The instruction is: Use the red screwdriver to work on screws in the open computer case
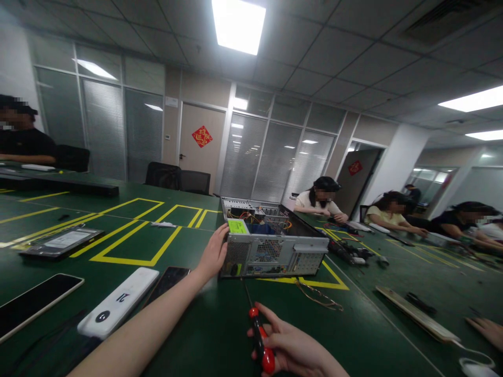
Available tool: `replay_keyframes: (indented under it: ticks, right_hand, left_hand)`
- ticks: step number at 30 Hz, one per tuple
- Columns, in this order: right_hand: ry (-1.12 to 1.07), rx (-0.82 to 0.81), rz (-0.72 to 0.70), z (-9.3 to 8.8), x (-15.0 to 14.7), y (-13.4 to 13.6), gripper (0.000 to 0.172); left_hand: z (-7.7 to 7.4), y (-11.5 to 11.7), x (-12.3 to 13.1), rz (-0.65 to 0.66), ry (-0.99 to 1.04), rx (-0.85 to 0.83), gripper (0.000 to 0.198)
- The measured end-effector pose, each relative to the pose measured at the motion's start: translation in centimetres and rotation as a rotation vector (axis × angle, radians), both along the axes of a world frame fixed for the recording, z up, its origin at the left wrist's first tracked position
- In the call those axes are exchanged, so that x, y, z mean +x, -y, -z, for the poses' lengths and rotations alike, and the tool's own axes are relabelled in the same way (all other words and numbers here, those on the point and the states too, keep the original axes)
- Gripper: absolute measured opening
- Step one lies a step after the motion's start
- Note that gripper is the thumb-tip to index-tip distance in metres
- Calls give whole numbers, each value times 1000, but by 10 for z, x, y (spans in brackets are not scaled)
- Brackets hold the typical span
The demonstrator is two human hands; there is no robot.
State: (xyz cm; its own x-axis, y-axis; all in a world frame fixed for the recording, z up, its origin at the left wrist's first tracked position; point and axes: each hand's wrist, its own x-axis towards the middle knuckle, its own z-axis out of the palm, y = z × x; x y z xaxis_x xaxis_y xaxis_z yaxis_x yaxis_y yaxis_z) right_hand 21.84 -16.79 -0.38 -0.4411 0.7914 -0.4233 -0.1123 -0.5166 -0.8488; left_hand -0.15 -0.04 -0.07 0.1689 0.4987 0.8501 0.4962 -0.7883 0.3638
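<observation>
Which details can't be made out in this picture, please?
In the head view:
Tip of the screwdriver: too small to tell whether it touches the computer case.
Case floor: hidden by the near panel.
Print on the green label: too small and blurred.
Dark flat device: partly hidden by the left forearm.
Co-worker's hand: cut off by right edge.

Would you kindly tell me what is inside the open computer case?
Inside the computer case, coloured wires and a yellow-green label can be seen. The near panel covers the bottom of the interior, so whatever lies there cannot be seen.
</observation>
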Motion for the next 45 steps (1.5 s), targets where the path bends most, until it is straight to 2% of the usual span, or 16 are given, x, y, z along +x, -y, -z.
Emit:
replay_keyframes:
  ticks: [4,11,14,20,29,32,35,39,42,45]
  right_hand:
    - [13,69,-47,-9,-1,2,102]
    - [-123,226,56,-32,-27,0,81]
    - [-176,250,73,-37,-37,-3,79]
    - [-176,244,138,-37,-43,-13,84]
    - [-188,248,141,-32,-42,-19,84]
    - [-185,243,159,-34,-45,-18,81]
    - [-168,240,212,-39,-50,-15,70]
    - [-153,158,323,-49,-54,-13,44]
    - [-317,-57,369,-54,-55,-14,23]
    - [-460,-250,365,-56,-56,-14,19]
  left_hand:
    - [0,-1,0,-9,-5,2,43]
    - [0,-1,0,-3,-1,-6,42]
    - [0,-1,-1,-2,-6,-10,43]
    - [0,-1,0,-3,-4,-2,42]
    - [1,-3,1,-5,-3,7,42]
    - [2,-3,0,-6,-8,5,42]
    - [2,-3,0,-15,-9,8,42]
    - [3,-4,0,-16,-9,9,42]
    - [3,-4,0,-14,-7,6,43]
    - [2,-3,1,-7,4,-2,43]
